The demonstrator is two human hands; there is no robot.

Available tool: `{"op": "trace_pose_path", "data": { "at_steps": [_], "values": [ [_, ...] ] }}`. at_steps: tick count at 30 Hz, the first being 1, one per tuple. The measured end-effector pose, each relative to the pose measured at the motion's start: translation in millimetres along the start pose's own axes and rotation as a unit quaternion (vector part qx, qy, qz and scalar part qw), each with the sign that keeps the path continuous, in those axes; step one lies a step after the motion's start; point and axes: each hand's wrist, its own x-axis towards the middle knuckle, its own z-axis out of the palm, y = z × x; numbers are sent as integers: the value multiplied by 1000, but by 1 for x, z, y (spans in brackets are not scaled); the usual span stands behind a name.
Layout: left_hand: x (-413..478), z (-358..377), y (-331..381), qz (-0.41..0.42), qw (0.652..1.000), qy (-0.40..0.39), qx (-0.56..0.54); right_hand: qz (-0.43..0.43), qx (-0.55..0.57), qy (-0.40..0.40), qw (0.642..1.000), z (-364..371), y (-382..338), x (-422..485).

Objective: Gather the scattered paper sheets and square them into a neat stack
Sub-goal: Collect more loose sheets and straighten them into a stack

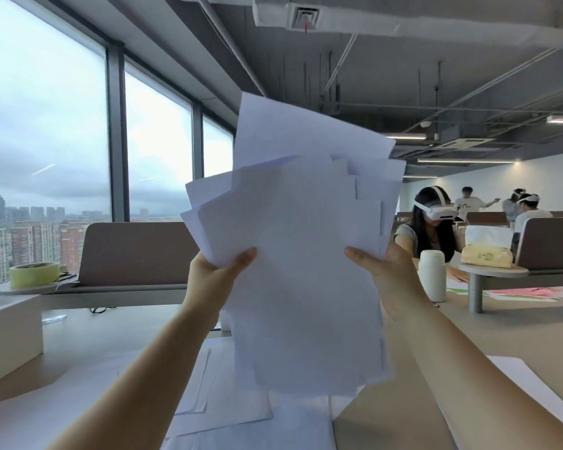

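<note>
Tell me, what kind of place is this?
Probably a high-up open office: tall glass windows look over city towers, grey padded bench backs stand beside a long beige table, and there are loose white paper sheets.

Two hands (left hand (216,275), right hand (391,278)), one bundle of paper sheets (301,254), one tape roll (35,273), one white bottle (432,275), one tissue pack (486,254), four other people (433,230).

Big open office, high up. Tall glass windows (46,125) show city towers (30,241). Long beige tables (517,329), grey padded seat backs (137,251), bare grey ceiling pipes (343,56), long strip lights (465,160), white paper sheets (306,271).
</note>
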Motion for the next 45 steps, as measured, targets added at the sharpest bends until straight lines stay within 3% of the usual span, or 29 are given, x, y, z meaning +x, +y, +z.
{"op": "trace_pose_path", "data": {
  "at_steps": [6,13,23,29,39,42,45],
  "values": [
    [-13,-9,-19,-55,997,-55,-27,74,38,-19,996,-6,16,-10],
    [-20,-17,-33,-109,988,-109,-28,43,-5,21,999,-8,25,-6],
    [-22,-14,-30,-83,985,-149,5,37,24,52,998,-10,26,-4],
    [-32,-20,-44,-101,988,-109,38,65,81,80,991,-14,29,-5],
    [-35,-48,-89,-239,971,1,14,20,-14,111,994,-16,30,-6],
    [-35,-60,-109,-295,948,41,113,20,-20,96,995,-15,34,-7],
    [-36,-71,-127,-344,897,31,277,26,-15,84,996,-12,38,-7]
  ]
}}
